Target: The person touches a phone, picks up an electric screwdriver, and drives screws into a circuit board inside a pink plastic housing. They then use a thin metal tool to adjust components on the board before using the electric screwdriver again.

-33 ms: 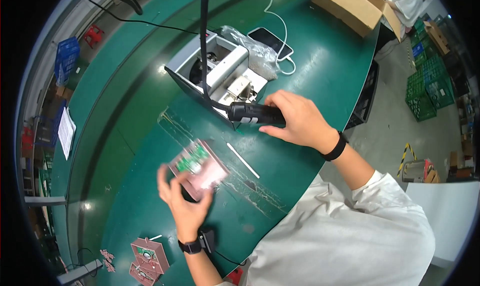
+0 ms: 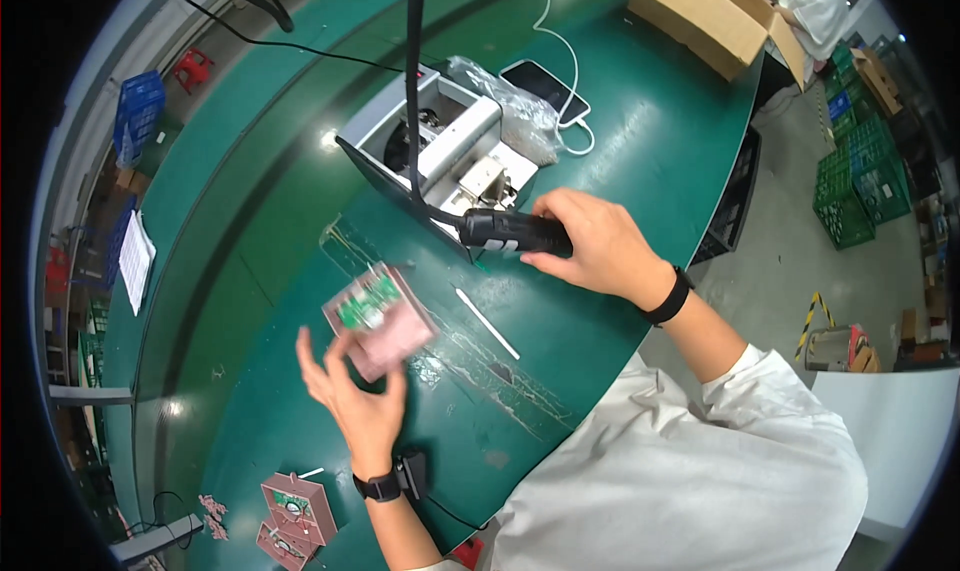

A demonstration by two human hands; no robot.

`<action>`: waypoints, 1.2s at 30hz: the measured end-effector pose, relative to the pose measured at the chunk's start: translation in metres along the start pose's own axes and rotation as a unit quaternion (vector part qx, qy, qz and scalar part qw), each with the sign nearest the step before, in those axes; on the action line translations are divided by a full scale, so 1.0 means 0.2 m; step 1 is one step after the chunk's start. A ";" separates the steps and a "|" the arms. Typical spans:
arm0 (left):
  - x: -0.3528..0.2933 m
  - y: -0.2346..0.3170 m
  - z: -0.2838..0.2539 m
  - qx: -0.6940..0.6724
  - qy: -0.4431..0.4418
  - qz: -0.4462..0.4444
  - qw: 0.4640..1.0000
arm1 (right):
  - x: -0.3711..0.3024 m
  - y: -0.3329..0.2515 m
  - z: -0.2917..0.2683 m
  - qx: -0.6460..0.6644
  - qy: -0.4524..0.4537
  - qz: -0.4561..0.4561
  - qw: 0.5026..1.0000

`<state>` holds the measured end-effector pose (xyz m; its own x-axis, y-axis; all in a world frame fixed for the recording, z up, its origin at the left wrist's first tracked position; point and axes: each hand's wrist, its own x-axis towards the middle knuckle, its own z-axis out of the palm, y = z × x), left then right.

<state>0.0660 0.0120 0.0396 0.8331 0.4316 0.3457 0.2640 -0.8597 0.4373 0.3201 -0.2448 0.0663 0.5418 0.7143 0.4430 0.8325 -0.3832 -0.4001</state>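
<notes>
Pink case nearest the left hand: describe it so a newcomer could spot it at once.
On the green table, find the open grey machine, then, lower in view, the left hand. Between them is the pink case with a green board; unlike the pink parts at lower left, it is by that hand.

The machine [image 2: 462, 137] stands on the surface [image 2: 640, 161], bag [image 2: 522, 123] and phone [image 2: 537, 79] at its right, stick [image 2: 488, 323] and case [image 2: 398, 337] before it.

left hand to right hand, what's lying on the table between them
In the head view, the white stick lies on the table between left hand and right hand; the pink box, blurred, is by the left hand.
</notes>
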 end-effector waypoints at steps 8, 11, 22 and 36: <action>0.10 0.43 0.24 -0.023 -0.216 -0.124 0.968 | 0.08 0.03 -0.08 0.204 -0.107 0.116 0.966; 0.16 0.47 0.33 0.021 -0.220 -0.148 0.964 | 0.18 0.02 -0.17 0.341 -0.053 0.097 0.933; 0.48 0.25 0.42 -0.041 -0.053 -0.133 0.989 | 0.54 -0.08 -0.11 0.590 0.114 -0.060 0.797; 0.01 -0.28 -0.38 0.248 0.120 -0.179 0.944 | 0.57 0.03 -0.06 0.569 0.034 -0.083 0.818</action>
<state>0.0168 0.0819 0.0784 0.5282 0.7174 0.4542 0.7533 -0.6427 0.1392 0.3890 -0.1736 0.1243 0.4699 0.6517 0.5953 0.2700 0.5360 -0.7999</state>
